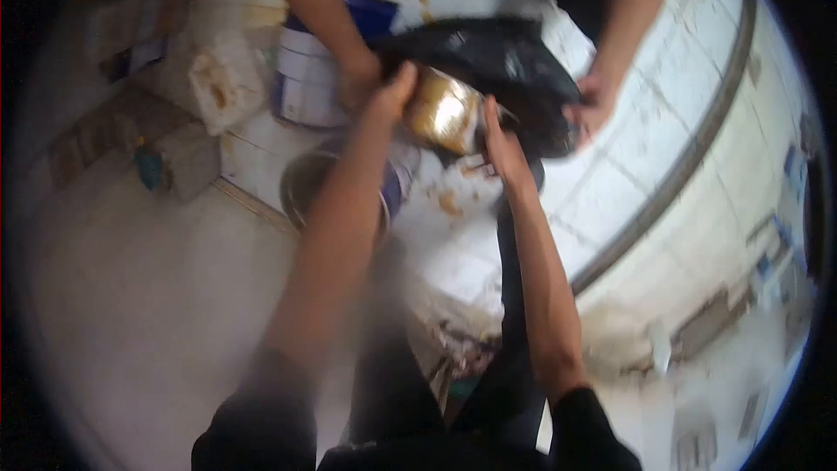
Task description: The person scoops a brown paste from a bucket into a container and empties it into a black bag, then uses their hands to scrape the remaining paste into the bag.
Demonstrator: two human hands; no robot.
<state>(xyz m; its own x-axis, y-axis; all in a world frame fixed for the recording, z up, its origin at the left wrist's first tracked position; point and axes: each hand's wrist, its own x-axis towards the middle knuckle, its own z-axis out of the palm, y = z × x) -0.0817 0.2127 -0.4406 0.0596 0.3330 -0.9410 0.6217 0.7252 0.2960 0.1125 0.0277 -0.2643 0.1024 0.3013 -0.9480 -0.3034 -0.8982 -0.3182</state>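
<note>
Between my two hands is a shiny golden-brown block that looks wrapped; glare and blur hide what kind it is. My left hand grips its left side. On the right side my right hand presses against it, thumb pointing up. A black plastic bag lies just beyond the block, its opening towards my right hand. Another person's hand holds the bag's right edge. That person's other hand is near its left end, partly hidden behind my left hand.
A white-and-blue bucket stands at the left on the white tiled surface. Nearer me is a round open bucket. A stained whitish container sits further left. Brown spills mark the tiles. A dark raised edge curves along the right.
</note>
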